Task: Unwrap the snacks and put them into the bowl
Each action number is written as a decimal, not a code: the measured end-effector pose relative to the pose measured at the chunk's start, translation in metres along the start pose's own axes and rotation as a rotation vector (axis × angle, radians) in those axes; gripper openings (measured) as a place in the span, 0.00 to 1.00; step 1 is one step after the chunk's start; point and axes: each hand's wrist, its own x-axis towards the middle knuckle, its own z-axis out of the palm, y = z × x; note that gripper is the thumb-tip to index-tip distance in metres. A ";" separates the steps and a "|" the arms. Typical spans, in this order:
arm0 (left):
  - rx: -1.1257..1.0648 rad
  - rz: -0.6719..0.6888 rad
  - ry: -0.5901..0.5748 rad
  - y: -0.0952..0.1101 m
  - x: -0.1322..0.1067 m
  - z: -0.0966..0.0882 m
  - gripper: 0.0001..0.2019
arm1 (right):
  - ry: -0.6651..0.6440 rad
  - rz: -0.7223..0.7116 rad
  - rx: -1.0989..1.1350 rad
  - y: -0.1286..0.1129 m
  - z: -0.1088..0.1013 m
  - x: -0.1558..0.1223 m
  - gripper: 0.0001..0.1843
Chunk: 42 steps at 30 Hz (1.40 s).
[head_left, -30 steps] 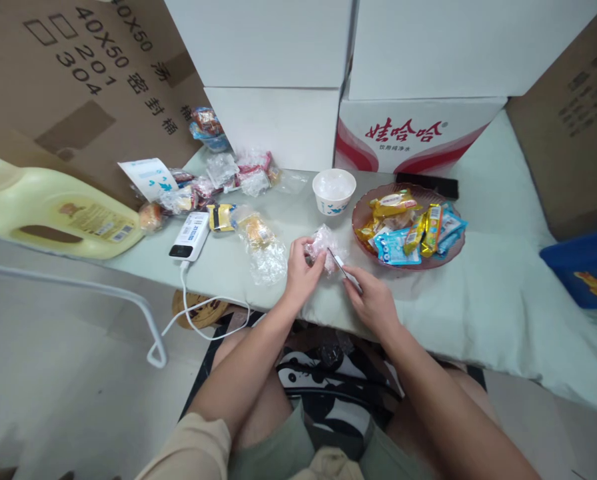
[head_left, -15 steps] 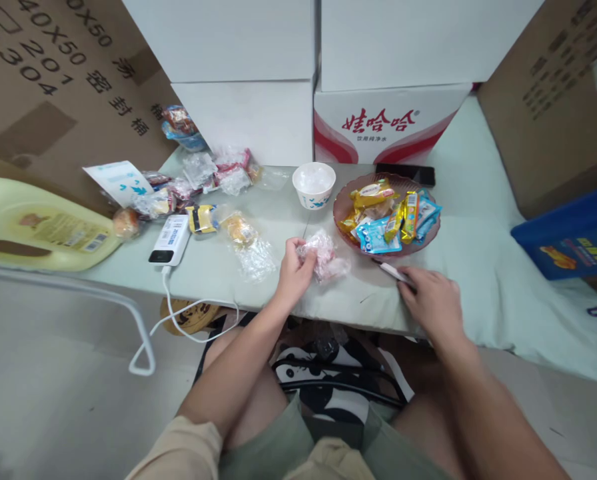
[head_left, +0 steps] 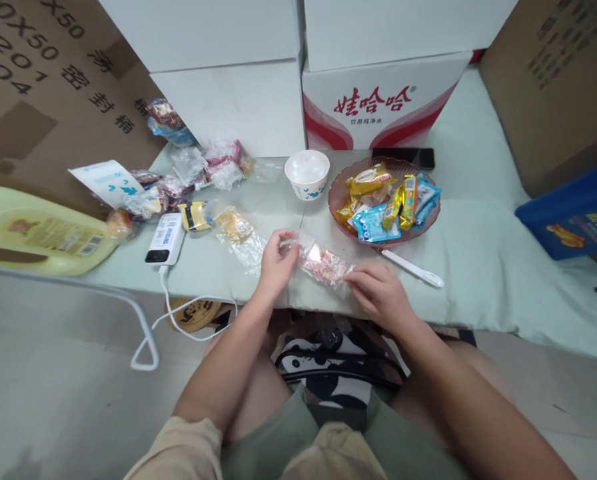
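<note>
A clear plastic snack packet (head_left: 321,261) with pink and red contents is stretched between my two hands just above the pale green tabletop (head_left: 473,253). My left hand (head_left: 274,259) pinches its left end, and my right hand (head_left: 381,293) grips its right end. A white-handled knife (head_left: 409,268) lies on the table to the right of my right hand, touched by neither hand. Behind the packet stands a pink plate (head_left: 339,193) piled with wrapped snacks, and a white cup (head_left: 307,175) sits to its left.
An opened clear wrapper with a yellow cake (head_left: 238,230), a white power bank (head_left: 165,237) with its cable, and several loose snack packets lie at the left. A yellow jug (head_left: 38,230) lies far left. White and cardboard boxes (head_left: 378,107) wall the back; a black phone (head_left: 403,157) lies behind the plate.
My right hand carried the knife to the right, laid it on the table, then came back and took the packet's right end. The packet is now pulled out flat between both hands.
</note>
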 end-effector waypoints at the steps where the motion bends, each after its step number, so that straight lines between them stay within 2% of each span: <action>1: -0.052 -0.040 0.031 0.000 0.000 -0.002 0.09 | 0.031 0.034 0.024 0.003 -0.004 0.000 0.09; 4: -0.109 -0.149 0.063 -0.002 0.000 -0.009 0.12 | 0.169 0.208 0.070 0.011 -0.018 -0.001 0.08; 6: -0.041 -0.159 0.063 -0.002 -0.001 -0.014 0.14 | 0.276 0.337 0.032 0.014 -0.025 -0.002 0.07; 7: 0.018 -0.117 0.075 0.000 -0.002 -0.017 0.14 | 0.324 0.379 -0.002 0.015 -0.028 -0.003 0.08; 9: 0.153 0.075 0.059 0.005 -0.005 -0.021 0.14 | 0.415 0.382 -0.100 0.013 -0.033 -0.004 0.10; 11: 0.274 0.323 -0.123 0.012 -0.009 -0.024 0.15 | 0.485 0.295 -0.193 0.007 -0.036 -0.007 0.10; 13: 0.356 0.481 -0.408 0.017 -0.013 -0.023 0.17 | 0.474 0.163 -0.222 -0.001 -0.037 -0.012 0.08; 14: 0.386 0.495 -0.519 0.019 -0.015 -0.021 0.16 | 0.416 0.087 -0.205 -0.005 -0.036 -0.015 0.08; 16: 0.422 0.430 -0.612 0.021 -0.018 -0.016 0.10 | 0.219 -0.077 -0.149 -0.013 -0.032 -0.020 0.08; 18: 0.401 0.302 -0.603 0.021 -0.020 -0.012 0.09 | 0.032 -0.161 -0.135 -0.018 -0.024 -0.022 0.09; 20: 0.329 0.181 -0.584 0.020 -0.019 -0.009 0.10 | -0.071 -0.105 -0.154 -0.021 -0.016 -0.021 0.11; 24: 0.294 0.051 -0.575 0.021 -0.019 -0.008 0.12 | -0.104 0.094 -0.151 -0.020 -0.006 -0.017 0.17; 26: 0.355 0.060 -0.626 0.023 -0.020 -0.008 0.16 | -0.107 0.083 -0.122 -0.018 -0.004 -0.015 0.19; 29: 0.358 0.072 -0.654 0.024 -0.020 -0.009 0.10 | -0.112 0.005 -0.061 -0.015 0.000 -0.011 0.16; 32: 0.165 -0.031 -0.530 0.023 -0.018 -0.014 0.11 | -0.104 -0.007 0.006 -0.014 0.005 -0.005 0.12; 36: -0.161 -0.233 -0.283 0.022 -0.014 -0.020 0.11 | -0.113 0.121 0.111 -0.018 0.018 0.003 0.11; 39: -0.436 -0.279 -0.175 0.028 -0.014 -0.019 0.16 | -0.034 0.306 0.208 -0.019 0.032 0.007 0.21; 42: -0.600 -0.270 -0.177 0.035 -0.015 -0.016 0.22 | 0.011 0.479 0.448 -0.016 0.047 0.011 0.33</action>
